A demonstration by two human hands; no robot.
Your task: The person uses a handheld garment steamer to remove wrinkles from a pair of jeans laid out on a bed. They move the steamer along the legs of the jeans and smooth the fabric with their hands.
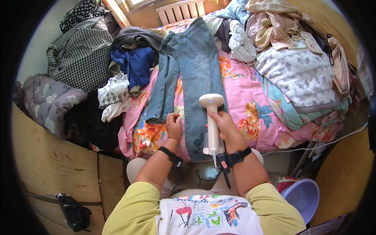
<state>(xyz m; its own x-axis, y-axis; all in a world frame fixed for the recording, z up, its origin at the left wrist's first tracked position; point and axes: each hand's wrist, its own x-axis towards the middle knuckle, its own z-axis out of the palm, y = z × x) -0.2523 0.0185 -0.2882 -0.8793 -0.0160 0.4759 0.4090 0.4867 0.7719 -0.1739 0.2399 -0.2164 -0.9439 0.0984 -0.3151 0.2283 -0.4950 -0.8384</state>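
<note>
My right hand is wrapped round the handle of a white handheld garment steamer, which is upright in view with its wide head pointing away from me. A cord runs down from its base. Under and beside it lies a pair of blue jeans, legs toward me, waist at the far end. The nearer part of the right leg shows dark damp-looking spots. My left hand is closed, fingers curled, between the two trouser legs; whatever it may hold is hidden. Both wrists wear black straps.
The jeans lie on pink floral bedding. Piled clothes and a houndstooth bag stand left; a folded grey-white blanket lies right. A white cable crosses the right side. A purple basin is at lower right.
</note>
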